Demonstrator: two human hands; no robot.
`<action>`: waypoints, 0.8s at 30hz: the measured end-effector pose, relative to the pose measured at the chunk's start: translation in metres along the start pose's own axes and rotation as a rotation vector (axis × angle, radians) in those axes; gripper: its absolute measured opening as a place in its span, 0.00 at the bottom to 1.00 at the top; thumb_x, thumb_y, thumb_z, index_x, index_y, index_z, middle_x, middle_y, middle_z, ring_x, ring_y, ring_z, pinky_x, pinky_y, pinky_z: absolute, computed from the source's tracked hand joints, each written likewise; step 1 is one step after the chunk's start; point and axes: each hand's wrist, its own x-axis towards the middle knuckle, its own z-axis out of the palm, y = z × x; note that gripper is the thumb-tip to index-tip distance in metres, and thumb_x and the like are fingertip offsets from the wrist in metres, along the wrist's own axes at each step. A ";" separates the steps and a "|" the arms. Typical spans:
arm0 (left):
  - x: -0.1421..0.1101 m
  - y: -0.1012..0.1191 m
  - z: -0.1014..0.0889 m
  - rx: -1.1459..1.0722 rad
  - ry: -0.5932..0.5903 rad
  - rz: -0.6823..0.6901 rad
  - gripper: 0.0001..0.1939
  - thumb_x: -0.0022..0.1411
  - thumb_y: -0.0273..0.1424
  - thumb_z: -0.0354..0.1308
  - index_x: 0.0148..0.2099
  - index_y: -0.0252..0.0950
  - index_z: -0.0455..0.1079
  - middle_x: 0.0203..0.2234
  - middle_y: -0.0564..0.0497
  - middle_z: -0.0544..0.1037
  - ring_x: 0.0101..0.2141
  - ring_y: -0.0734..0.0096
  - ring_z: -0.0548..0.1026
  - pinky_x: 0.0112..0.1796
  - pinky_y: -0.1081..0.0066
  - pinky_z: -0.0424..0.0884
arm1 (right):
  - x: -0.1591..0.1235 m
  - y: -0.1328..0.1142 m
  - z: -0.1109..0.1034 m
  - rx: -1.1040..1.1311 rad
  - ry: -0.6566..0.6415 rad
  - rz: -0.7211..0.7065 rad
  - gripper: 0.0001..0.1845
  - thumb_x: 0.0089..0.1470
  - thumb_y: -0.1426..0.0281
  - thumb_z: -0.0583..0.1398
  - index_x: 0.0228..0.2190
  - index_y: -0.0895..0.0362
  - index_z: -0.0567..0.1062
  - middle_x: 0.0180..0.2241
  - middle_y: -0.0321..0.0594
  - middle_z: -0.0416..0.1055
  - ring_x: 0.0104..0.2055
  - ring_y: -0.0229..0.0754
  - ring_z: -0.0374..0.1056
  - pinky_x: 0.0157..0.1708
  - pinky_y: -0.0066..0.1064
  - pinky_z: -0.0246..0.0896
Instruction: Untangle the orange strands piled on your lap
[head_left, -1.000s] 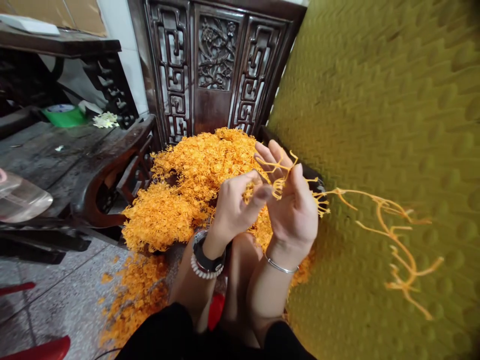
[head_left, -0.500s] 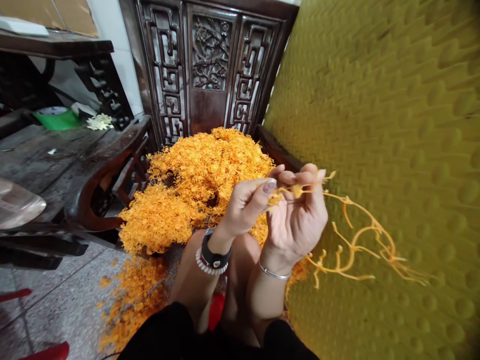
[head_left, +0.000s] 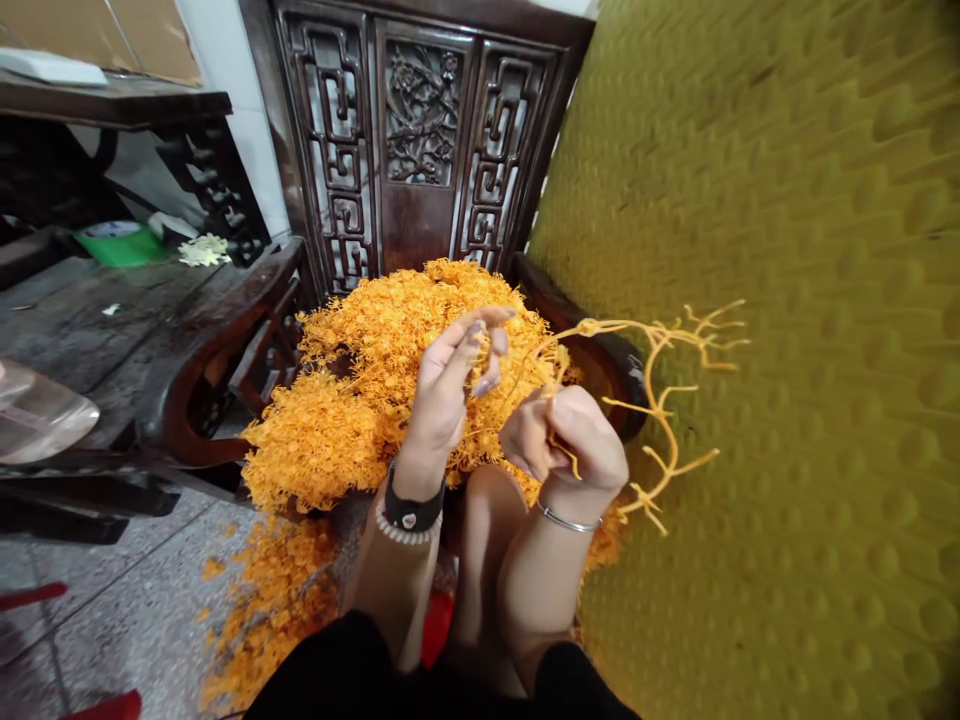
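My right hand [head_left: 570,435] is closed in a fist around an orange branching stem [head_left: 660,405], whose thin forked twigs arch out to the right. A short orange end hangs below its fingers. My left hand [head_left: 454,385] is raised to the left of it, apart from it, with thumb and fingers curled toward each other. Some orange shows between those fingers, but I cannot tell whether it is a held piece or the heap behind. Beyond both hands lies a large heap of orange frilly pieces [head_left: 390,320] on a dark wooden chair [head_left: 416,225].
To the left, a dark wooden seat [head_left: 67,310] holds green tape [head_left: 120,248], pale flowers [head_left: 204,250] and a clear plastic container [head_left: 45,415]. Loose orange pieces [head_left: 270,600] litter the speckled floor [head_left: 150,590]. A yellow-green bumpy sheet [head_left: 787,200] stands close on the right.
My hands have moved apart: the left went left, while the right dropped and closed into a fist. The stem's twigs swung, some now higher.
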 end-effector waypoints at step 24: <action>-0.007 0.005 0.005 0.286 -0.475 0.024 0.26 0.46 0.52 0.60 0.28 0.36 0.55 0.24 0.56 0.57 0.26 0.76 0.55 0.29 0.71 0.52 | -0.008 0.023 -0.008 -0.066 0.806 -0.681 0.38 0.33 0.34 0.30 0.05 0.54 0.50 0.07 0.25 0.30 0.04 0.20 0.27 0.05 0.16 0.29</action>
